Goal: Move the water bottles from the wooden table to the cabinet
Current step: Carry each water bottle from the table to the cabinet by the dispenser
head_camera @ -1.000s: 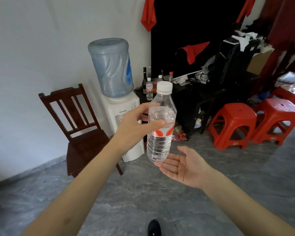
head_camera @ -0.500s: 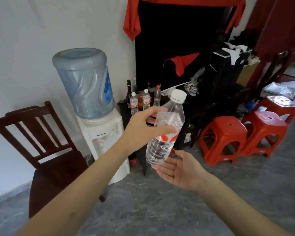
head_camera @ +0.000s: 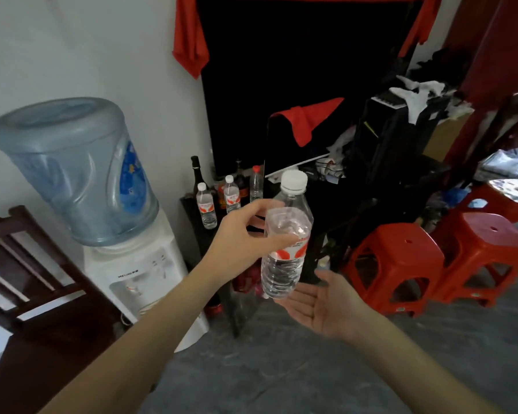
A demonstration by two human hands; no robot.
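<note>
My left hand (head_camera: 240,237) grips a clear water bottle (head_camera: 284,258) with a white cap and a red-and-white label, held nearly upright in mid-air. My right hand (head_camera: 320,303) lies palm up, fingers spread, just under the bottle's base; whether it touches the base is unclear. Ahead stands a low dark cabinet (head_camera: 192,234). On its top are two matching water bottles (head_camera: 206,209) (head_camera: 231,197), a red-capped clear bottle (head_camera: 256,182) and dark glass bottles (head_camera: 196,174).
A white water dispenser (head_camera: 144,276) with a blue jug (head_camera: 78,171) stands left of the cabinet. A dark wooden chair (head_camera: 33,309) is at far left. Red plastic stools (head_camera: 395,264) (head_camera: 485,252) stand at right. Cluttered black furniture fills the back. The floor is grey tile.
The view has closed in on the cabinet and dispenser, which now look larger. The bottle stays in my left hand, with my right hand still under it.
</note>
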